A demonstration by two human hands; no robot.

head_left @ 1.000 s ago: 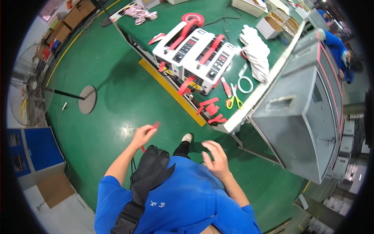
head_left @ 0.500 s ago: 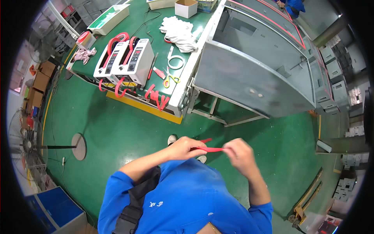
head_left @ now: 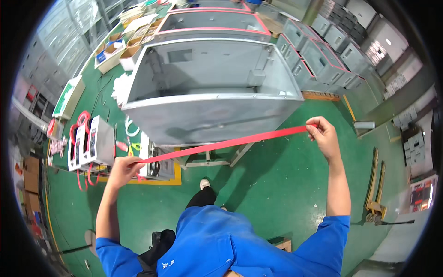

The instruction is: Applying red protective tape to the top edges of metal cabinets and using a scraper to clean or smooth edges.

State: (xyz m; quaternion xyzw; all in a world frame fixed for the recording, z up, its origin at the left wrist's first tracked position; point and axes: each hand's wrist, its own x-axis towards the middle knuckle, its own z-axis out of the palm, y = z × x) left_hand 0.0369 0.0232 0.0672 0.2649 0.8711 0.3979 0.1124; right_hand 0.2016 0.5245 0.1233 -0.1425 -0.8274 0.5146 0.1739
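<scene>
A long red strip is stretched taut between my two hands, in front of a large open grey metal cabinet. My left hand pinches the strip's lower left end at waist height. My right hand grips the other end, raised higher and out to the right. The strip runs across the cabinet's front wall and its stand. I wear a blue work shirt, and one shoe shows on the green floor below the strip.
A low bench at left carries white machines with red cables, scissors and coiled white cord. More grey cabinets with red edging stand behind and to the right. A yellow pallet jack rests on the green floor at right.
My hands were close together with the red strip short between them; now they are spread wide apart and the strip is pulled out long. The view has turned toward the grey cabinet.
</scene>
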